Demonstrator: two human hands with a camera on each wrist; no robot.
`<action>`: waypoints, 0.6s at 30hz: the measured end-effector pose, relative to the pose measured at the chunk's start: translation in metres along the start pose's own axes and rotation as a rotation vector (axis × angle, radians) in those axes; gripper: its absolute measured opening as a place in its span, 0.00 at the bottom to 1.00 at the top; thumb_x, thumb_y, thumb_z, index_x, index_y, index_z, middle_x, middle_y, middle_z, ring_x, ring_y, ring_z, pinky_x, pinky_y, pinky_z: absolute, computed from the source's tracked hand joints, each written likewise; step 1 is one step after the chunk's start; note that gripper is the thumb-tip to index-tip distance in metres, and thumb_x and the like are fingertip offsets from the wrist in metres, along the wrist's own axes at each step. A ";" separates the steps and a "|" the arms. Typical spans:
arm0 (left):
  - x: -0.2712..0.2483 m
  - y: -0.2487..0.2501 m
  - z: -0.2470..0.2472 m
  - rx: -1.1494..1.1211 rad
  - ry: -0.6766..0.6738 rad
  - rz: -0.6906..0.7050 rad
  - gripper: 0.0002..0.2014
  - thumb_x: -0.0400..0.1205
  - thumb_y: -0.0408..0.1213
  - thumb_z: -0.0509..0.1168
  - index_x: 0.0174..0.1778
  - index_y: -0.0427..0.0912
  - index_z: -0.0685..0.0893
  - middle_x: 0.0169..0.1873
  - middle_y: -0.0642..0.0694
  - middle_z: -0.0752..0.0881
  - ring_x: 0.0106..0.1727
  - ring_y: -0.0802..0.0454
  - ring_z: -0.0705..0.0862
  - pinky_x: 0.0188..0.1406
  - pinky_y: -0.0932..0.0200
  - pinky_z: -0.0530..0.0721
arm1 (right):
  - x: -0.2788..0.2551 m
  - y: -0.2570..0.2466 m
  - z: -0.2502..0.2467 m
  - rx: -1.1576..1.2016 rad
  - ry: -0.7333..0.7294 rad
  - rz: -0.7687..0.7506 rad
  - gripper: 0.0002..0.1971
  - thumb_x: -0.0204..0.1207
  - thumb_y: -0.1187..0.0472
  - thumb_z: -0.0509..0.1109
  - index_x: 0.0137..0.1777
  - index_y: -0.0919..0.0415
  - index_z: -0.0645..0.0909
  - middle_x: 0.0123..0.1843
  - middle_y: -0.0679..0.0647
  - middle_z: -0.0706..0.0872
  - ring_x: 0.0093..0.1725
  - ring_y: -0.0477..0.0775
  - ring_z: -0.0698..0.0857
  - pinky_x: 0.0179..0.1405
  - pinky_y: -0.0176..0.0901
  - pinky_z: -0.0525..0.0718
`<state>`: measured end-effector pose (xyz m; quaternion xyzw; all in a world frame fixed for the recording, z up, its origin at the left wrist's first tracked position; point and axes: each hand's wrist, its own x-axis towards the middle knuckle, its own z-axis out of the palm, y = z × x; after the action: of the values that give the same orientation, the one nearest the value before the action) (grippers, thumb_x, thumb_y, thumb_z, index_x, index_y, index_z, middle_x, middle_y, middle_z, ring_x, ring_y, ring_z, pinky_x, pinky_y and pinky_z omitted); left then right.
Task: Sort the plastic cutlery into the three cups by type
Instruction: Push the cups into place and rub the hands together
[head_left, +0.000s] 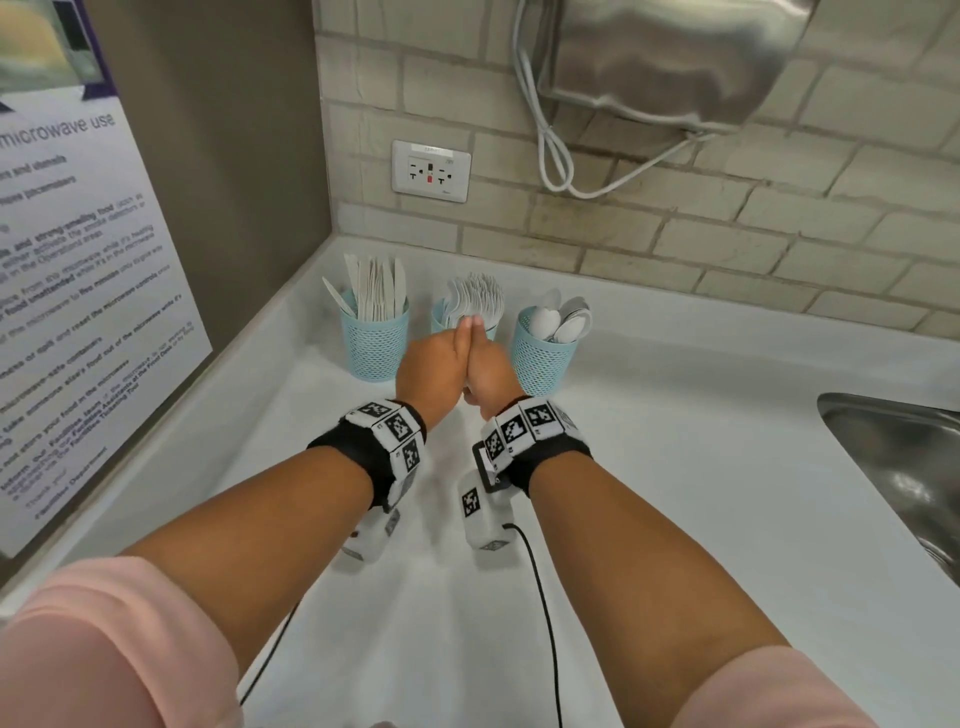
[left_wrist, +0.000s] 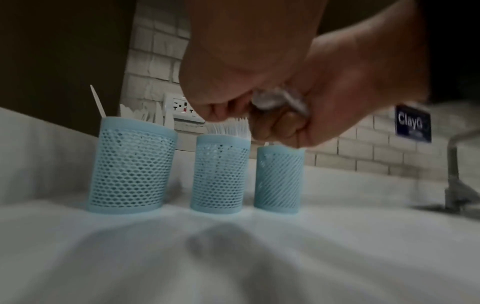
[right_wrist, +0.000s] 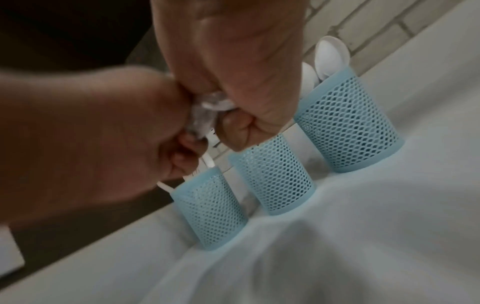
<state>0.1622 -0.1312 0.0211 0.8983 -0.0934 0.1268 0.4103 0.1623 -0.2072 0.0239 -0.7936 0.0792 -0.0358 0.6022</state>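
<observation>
Against the brick wall at the back of the white bench (head_left: 675, 467) stand three pale blue mesh cups in a row. At the far left, on a brown side panel, hangs a printed notice (head_left: 78, 291) about microwave use. The left cup (head_left: 375, 343) is full of white plastic knives (head_left: 382, 291), standing upright with one leaning out to the left. The middle cup (left_wrist: 220, 174) holds white forks (head_left: 480, 293), their tines pointing up – from the head view it is half hidden behind the hands.

The left hand (head_left: 431, 371) and the right hand (head_left: 488, 371) are pressed together just in front of the middle cup and above the bench. Both have their fingers curled, and between them they grip a crumpled piece of clear plastic wrapper (left_wrist: 280, 100) with something white inside; what the white piece is I cannot tell, because both wrist views are blurred.

The right cup (head_left: 540, 358) carries white spoons (head_left: 563, 319), bowls upward. On the wall above the cups sits a white power outlet (head_left: 431, 170), and higher to the right a metal dispenser (head_left: 675, 62) with a looped white cable (head_left: 561, 156). At the far right edge of the bench is a steel sink (head_left: 904, 467).
</observation>
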 end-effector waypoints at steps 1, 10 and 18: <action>0.001 0.004 0.002 -0.111 -0.051 -0.110 0.29 0.89 0.48 0.44 0.31 0.36 0.79 0.24 0.46 0.76 0.27 0.53 0.73 0.29 0.57 0.64 | -0.001 0.000 0.001 -0.018 0.046 -0.045 0.25 0.87 0.48 0.47 0.30 0.54 0.72 0.31 0.53 0.77 0.31 0.49 0.76 0.33 0.45 0.72; 0.005 0.012 0.015 -0.706 -0.144 -0.606 0.29 0.85 0.58 0.44 0.73 0.41 0.69 0.69 0.38 0.77 0.69 0.42 0.77 0.71 0.44 0.74 | 0.000 -0.009 0.002 0.132 -0.014 -0.002 0.14 0.86 0.60 0.52 0.42 0.62 0.74 0.37 0.53 0.79 0.37 0.49 0.80 0.36 0.36 0.82; -0.009 0.005 0.008 -0.072 0.243 -0.218 0.22 0.87 0.52 0.48 0.71 0.42 0.69 0.68 0.42 0.69 0.70 0.44 0.68 0.67 0.48 0.64 | -0.001 -0.005 0.007 0.214 -0.019 0.096 0.10 0.79 0.55 0.66 0.44 0.61 0.84 0.43 0.63 0.89 0.46 0.64 0.86 0.54 0.54 0.83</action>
<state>0.1533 -0.1395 0.0168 0.8657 0.0507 0.1858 0.4620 0.1632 -0.1996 0.0270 -0.7206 0.1069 -0.0076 0.6850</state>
